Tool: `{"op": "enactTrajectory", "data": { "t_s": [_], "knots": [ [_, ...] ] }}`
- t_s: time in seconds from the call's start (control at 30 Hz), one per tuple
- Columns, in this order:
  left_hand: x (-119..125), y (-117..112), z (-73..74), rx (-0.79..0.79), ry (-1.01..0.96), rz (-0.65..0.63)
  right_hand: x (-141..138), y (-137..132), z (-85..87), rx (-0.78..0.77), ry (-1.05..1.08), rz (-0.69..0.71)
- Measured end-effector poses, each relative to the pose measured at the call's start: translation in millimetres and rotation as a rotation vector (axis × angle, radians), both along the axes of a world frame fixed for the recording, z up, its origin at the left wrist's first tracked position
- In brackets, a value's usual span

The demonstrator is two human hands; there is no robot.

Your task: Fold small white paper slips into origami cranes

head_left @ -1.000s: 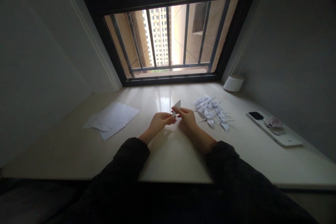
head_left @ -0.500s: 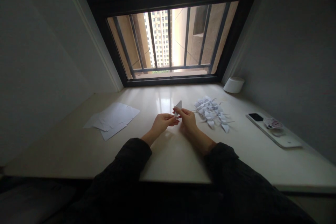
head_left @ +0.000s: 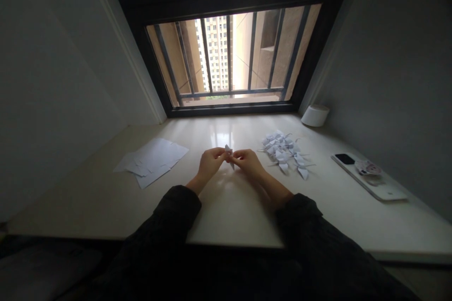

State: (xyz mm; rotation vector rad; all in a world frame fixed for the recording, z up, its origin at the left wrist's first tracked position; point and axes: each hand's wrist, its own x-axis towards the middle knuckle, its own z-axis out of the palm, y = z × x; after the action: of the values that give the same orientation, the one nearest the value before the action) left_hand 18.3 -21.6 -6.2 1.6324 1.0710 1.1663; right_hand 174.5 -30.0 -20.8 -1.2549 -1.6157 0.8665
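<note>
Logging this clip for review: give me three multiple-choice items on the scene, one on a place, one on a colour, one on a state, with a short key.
1. Where does the heap of small folded white paper figures lie?
A. right of the hands
B. on the flat sheets
C. on the phone

2. What colour are the loose flat paper sheets on the pale glossy sill?
A. red
B. white
C. black

3. How is the small white folded paper piece held?
A. lying untouched on the sill
B. in the left hand alone
C. pinched between both hands

Key: 1 A, the heap sits beyond the right hand. 2 B, they read white. 3 C, the left hand and right hand meet on it.
</note>
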Motion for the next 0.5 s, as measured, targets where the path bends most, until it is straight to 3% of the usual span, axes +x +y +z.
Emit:
{"op": "enactTrajectory", "data": {
  "t_s": [0.3, 0.5],
  "knots": [
    [2.3, 3.0, -0.2, -0.058, -0.202, 0.126, -8.4, -3.6, -1.3, -0.034, 0.103, 0.023],
    [4.3, 1.5, -1.4, -0.034, -0.208, 0.162, -10.9, -3.3, -3.5, -0.034, 0.151, 0.002]
  ]
}}
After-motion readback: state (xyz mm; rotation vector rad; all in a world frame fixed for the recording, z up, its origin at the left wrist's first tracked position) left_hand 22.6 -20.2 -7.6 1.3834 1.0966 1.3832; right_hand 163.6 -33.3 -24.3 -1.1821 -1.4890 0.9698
